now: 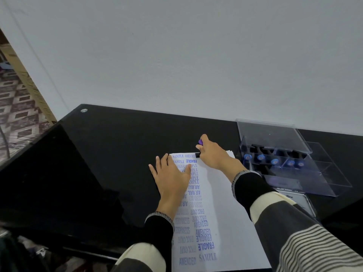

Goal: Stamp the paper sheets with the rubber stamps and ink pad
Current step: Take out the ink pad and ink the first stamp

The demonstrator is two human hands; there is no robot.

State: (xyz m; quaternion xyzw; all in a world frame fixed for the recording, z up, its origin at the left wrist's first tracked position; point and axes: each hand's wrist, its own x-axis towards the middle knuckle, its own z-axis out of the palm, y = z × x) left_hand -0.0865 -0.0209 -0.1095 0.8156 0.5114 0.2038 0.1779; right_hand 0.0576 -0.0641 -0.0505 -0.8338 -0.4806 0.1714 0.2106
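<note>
right hand (213,154) gripped purple-handled rubber stamp (198,149) on paper sheet (222,203) | left hand (172,177) lay flat, fingers straight, beside it

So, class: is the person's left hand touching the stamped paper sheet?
Touching. In the head view the left hand lies flat, fingers straight, palm on the left edge of the paper sheet, covering some of its blue prints.

one head-worn wide-angle view looks forward and down, close over the black desk (117,154), toward the wall (196,55).
</note>
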